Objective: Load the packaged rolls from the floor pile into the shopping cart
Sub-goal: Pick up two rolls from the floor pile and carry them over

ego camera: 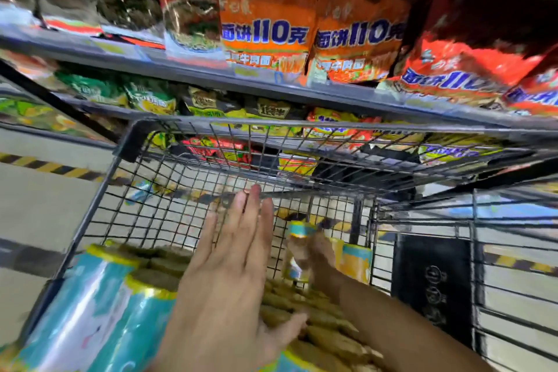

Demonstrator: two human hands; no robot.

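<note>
Our left hand (229,275) shows bare and sharp, with its four fingers (253,220) and thumb (287,329) plain to see, our right hand (317,254) is bare too but smeared by blur, and both run into bare arms, the left forearm (187,347) and the right forearm (398,323).

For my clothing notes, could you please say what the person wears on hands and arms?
Nothing shows: the left hand and right hand are bare, without gloves, rings or watch, and no sleeves are in view. The right hand is blurred, so small items could be missed.
</note>
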